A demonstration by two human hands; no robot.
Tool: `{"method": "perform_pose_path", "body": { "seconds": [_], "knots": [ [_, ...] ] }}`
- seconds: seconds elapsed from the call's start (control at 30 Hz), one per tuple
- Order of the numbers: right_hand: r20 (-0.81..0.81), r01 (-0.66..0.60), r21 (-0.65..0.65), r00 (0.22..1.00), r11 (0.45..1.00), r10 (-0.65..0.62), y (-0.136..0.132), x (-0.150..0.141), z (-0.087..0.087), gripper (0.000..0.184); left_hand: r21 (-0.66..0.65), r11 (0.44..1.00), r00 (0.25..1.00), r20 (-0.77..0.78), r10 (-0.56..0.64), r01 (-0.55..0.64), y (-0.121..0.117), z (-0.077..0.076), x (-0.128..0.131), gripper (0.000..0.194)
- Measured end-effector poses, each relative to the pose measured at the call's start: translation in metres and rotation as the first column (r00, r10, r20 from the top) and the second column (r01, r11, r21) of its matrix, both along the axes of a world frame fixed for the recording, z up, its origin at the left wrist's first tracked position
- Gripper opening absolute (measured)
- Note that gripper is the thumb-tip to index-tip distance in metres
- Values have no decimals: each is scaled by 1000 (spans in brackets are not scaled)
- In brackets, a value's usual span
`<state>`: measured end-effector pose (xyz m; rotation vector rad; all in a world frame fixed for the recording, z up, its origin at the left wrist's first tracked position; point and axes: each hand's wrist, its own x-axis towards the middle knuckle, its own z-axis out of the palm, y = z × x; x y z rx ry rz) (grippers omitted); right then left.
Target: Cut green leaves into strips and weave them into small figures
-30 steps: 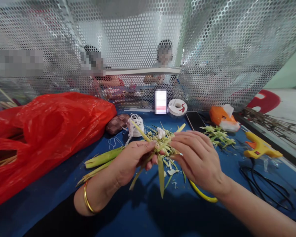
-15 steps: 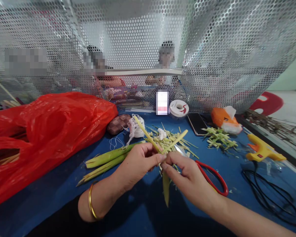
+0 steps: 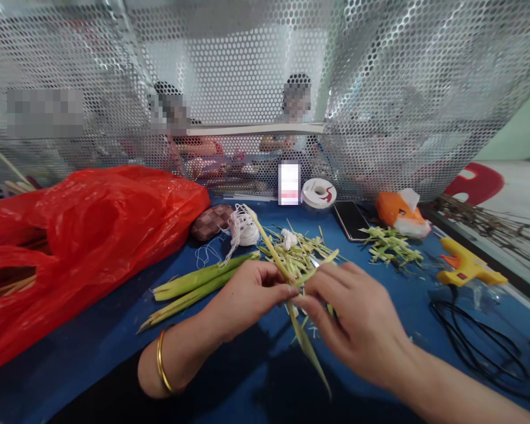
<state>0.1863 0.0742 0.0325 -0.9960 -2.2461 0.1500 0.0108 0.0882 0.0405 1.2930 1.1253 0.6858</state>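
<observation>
Leaf strips [image 3: 306,344], two-handed pinch
Left hand [image 3: 254,294] and right hand [image 3: 357,318] both gripping 'em, scraps [image 3: 304,248] piled just beyond on the counter [image 3: 229,391].

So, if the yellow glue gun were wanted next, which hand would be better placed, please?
Probably the right hand: it is nearer the glue gun, though, like the left hand, it holds leaf strips.
</observation>
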Motion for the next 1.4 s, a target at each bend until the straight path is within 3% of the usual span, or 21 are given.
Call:
{"method": "perform_pose_path", "body": {
  "seconds": [0.07,0.13,0.23,0.3,0.37,0.5,0.8,1.13,1.3,1.4],
  "knots": [
    [-76,80,1,994,997,-80,7,6,5,17,-28,996,996,-7,-85,85,-3,-1,2,14],
    [-154,53,-200,984,978,-85,13,8,5,12,-42,984,985,-12,-175,174,-5,-5,4,10],
    [-341,-129,-534,937,836,-73,20,3,-3,9,-49,971,970,-56,-236,233,-8,-12,8,20],
    [-465,-215,-618,876,757,-131,21,-2,-9,12,-44,978,974,-95,-205,202,-8,-17,9,31],
    [-535,-241,-633,823,736,-191,21,-6,-13,16,-41,983,977,-113,-180,177,-8,-19,10,31],
    [-557,-206,-626,793,752,-248,17,-9,-15,19,-87,975,968,-132,-213,203,-9,-19,9,24],
    [-533,-127,-542,816,830,-224,8,-13,-17,19,-88,953,940,-160,-302,291,-13,-16,8,23],
    [-501,-105,-588,826,802,-259,6,-16,-17,19,-140,939,933,-138,-332,313,-14,-18,12,21],
    [-476,-41,-512,845,858,-244,16,-8,-12,13,-124,975,979,-59,-194,185,-13,-19,14,25],
    [-466,77,-280,860,957,-205,22,4,-4,7,-114,992,996,68,-52,60,-10,-14,12,32]
  ]
}}
